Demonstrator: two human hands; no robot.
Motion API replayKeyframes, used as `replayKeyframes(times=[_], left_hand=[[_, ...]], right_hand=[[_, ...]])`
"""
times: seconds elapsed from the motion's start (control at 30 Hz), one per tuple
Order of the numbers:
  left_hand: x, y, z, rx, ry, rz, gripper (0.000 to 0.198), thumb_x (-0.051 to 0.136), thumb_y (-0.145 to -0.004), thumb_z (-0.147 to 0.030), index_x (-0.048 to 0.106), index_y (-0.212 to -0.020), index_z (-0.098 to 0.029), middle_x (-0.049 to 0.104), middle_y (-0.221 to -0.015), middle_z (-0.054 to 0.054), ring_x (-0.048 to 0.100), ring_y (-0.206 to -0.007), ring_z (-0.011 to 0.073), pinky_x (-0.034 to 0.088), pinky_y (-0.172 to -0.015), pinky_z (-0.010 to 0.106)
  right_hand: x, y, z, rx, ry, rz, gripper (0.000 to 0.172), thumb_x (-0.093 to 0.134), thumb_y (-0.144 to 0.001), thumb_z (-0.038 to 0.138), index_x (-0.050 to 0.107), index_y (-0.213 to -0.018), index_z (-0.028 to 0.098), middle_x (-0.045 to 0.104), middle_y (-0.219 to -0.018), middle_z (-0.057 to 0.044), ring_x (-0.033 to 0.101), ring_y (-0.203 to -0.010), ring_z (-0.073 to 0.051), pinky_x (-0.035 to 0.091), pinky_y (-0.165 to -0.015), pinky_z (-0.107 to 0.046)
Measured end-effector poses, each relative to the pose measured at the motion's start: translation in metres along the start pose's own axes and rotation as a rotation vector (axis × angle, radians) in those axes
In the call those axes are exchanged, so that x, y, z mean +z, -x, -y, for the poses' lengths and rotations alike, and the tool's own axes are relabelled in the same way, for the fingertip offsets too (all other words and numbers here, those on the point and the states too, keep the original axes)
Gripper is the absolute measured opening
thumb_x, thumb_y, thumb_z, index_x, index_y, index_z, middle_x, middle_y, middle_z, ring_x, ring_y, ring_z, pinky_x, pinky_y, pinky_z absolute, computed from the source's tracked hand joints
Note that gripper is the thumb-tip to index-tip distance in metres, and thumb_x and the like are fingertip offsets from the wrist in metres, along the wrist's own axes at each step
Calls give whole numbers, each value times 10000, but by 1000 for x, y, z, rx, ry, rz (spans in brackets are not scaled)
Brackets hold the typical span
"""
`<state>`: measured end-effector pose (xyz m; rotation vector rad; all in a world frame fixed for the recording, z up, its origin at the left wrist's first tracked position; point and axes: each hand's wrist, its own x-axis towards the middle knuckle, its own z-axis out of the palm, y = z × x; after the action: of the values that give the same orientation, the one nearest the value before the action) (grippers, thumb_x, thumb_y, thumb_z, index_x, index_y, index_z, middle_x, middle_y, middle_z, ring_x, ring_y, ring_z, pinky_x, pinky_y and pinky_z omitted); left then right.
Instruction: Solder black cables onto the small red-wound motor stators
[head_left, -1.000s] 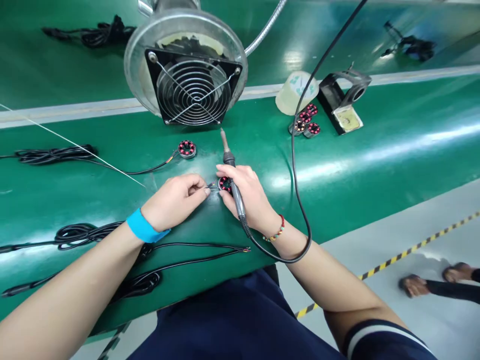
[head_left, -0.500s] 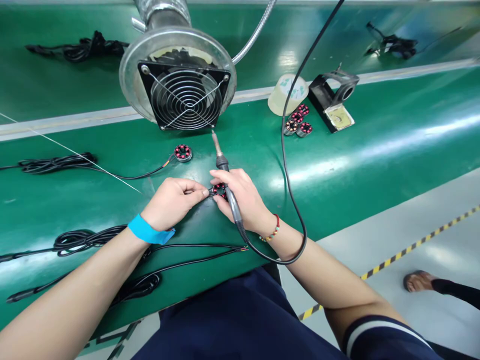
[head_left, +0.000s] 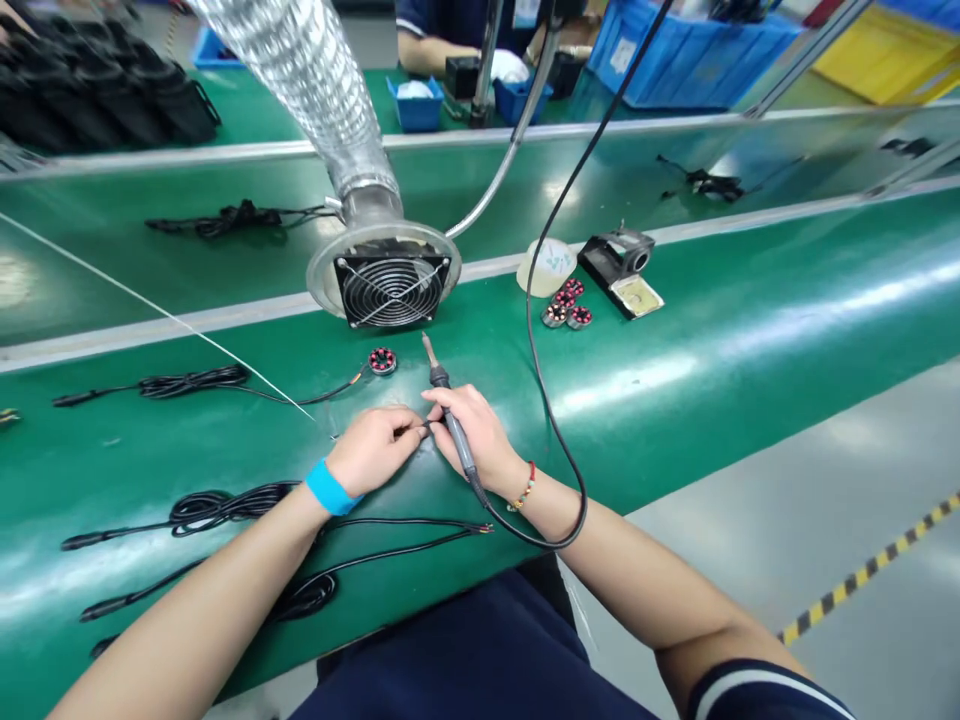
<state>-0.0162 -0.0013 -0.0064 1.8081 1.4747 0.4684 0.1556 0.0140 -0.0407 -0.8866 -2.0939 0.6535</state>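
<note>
My right hand (head_left: 480, 440) is closed around a soldering iron (head_left: 457, 437), its metal tip pointing up and away toward the fan. Its fingertips meet those of my left hand (head_left: 379, 445), which is closed in a pinch on a thin black cable (head_left: 426, 425). Only a short dark bit of that cable shows; whatever it joins is hidden by my fingers. Just beyond my left hand lies a wound motor stator (head_left: 382, 361) with red coils, wired to a bundled black cable (head_left: 193, 381). A thin solder wire (head_left: 225, 352) slants down toward my left hand.
A fume-extractor fan (head_left: 394, 290) hangs ahead. Several stators (head_left: 568, 304), a pale roll (head_left: 547, 266) and an iron stand (head_left: 619, 262) sit at the right. Coiled cables (head_left: 225, 507) lie by my left forearm. The iron's cord (head_left: 551, 420) loops over my right wrist. Another person (head_left: 442, 40) sits opposite.
The view has tilted up, bringing the far bench into sight. The red-coiled stator seen between my fingertips before is now covered by my hands. My right hand still grips the soldering iron.
</note>
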Motion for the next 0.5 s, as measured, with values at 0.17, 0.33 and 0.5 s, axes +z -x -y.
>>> replayKeyframes(times=[0.17, 0.33, 0.5], left_hand=[[-7, -5, 8, -113, -114, -234, 262, 403, -856, -295, 595, -724, -177, 651, -783, 53, 596, -771, 182, 463, -760, 306], [-8, -10, 13, -280, -218, -386, 379, 321, -916, -329, 506, -1161, -107, 630, -972, 111, 621, -844, 205, 502, -775, 342], [-3, -18, -6, -311, -366, -298, 576, 550, -819, -418, 452, -1306, -126, 588, -1199, 162, 621, -1045, 294, 489, -873, 390]], right_hand=[[-11, 1, -3, 113, -76, -101, 445, 517, -822, 96, 478, -1246, 227, 658, -945, -35, 578, -945, -194, 494, -912, -369], [-25, 6, -5, 141, -81, -179, 416, 503, -822, 86, 502, -1217, 218, 657, -944, -40, 612, -932, -181, 518, -899, -356], [-31, 9, 0, 123, -109, -203, 392, 486, -847, 101, 519, -1220, 217, 664, -944, -44, 655, -908, -165, 545, -872, -326]])
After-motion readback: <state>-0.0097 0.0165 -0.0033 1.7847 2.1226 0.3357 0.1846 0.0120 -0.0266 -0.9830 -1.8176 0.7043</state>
